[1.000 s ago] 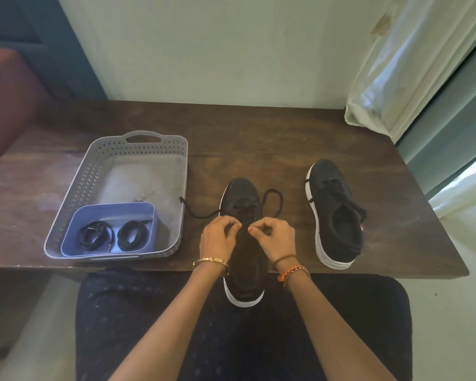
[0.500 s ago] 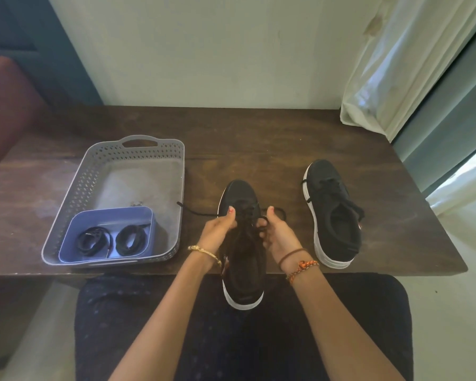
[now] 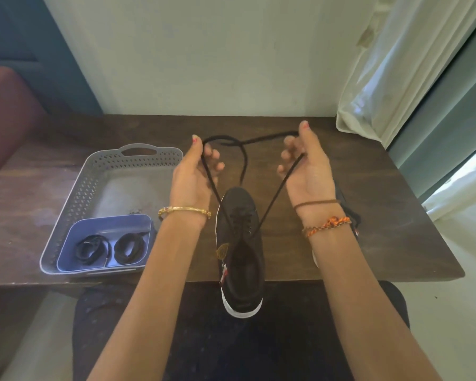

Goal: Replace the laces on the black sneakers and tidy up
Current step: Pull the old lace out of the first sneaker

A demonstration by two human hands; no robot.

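At frame centre, the black canvas sneaker with white sole (image 3: pixel 241 251) overhangs the dark wooden surface (image 3: pixel 368 215) edge. Left hand (image 3: pixel 194 174) and right hand (image 3: pixel 305 171) each pinch an end of its thin black lace (image 3: pixel 275 192) with curled fingers, raised taut. Limp, light cord; probably best gripped near the tips. Grey perforated plastic basket (image 3: pixel 99 171) crowds lower left; room remains above.

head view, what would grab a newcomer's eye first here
Two raised hands, left hand and right hand, each gripping an end of a black lace pulled up in a V from the black sneaker at the table's near edge. To the left, a grey basket holds a blue tub of coiled laces.
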